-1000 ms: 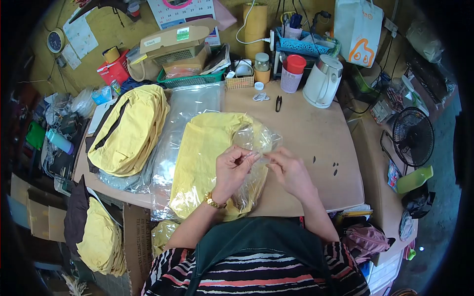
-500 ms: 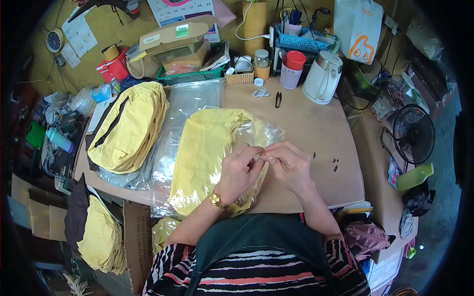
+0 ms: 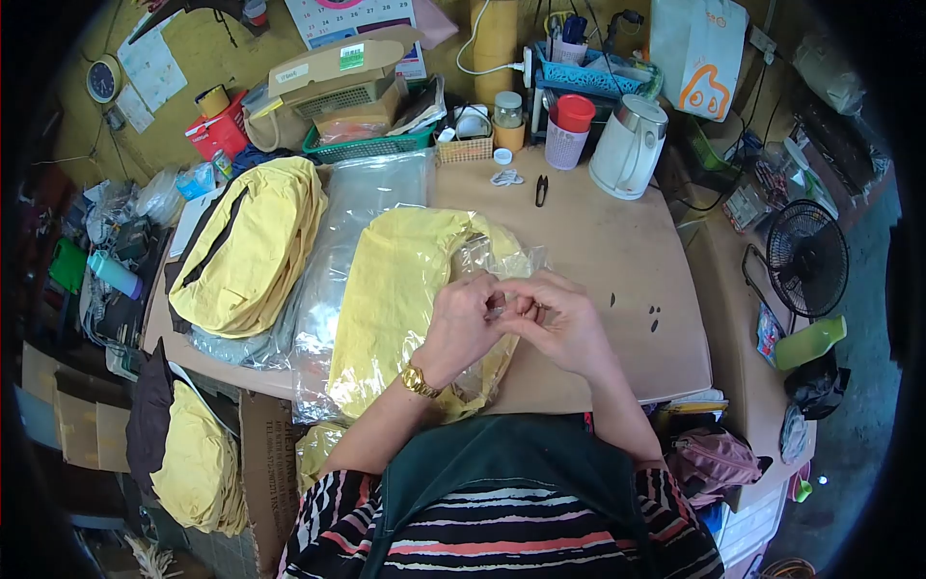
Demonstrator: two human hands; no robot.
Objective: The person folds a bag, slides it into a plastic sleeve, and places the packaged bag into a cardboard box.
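A yellow cloth piece (image 3: 386,289) lies in a clear plastic bag (image 3: 473,253) on the brown table. Over the bag's right part, my left hand (image 3: 463,323) pinches the clear plastic, with a gold watch on its wrist. My right hand (image 3: 557,321) is closed and meets the left at the fingertips; whatever its fingers grip is too small to make out. Flat clear plastic bags (image 3: 371,193) lie beneath and behind the yellow piece. To the left rests a stack of yellow cloth pieces (image 3: 253,246) with dark slits.
Black thread snips (image 3: 542,191) and a white cord (image 3: 506,178) lie on the table (image 3: 617,251). Along the back stand a white kettle (image 3: 629,147), a red-lidded cup (image 3: 571,130) and a green basket (image 3: 371,147). A black fan (image 3: 806,259) stands at the right.
Both hands have come closer together and their fingertips now overlap above the bag. The right hand has shifted slightly left since half a second ago.
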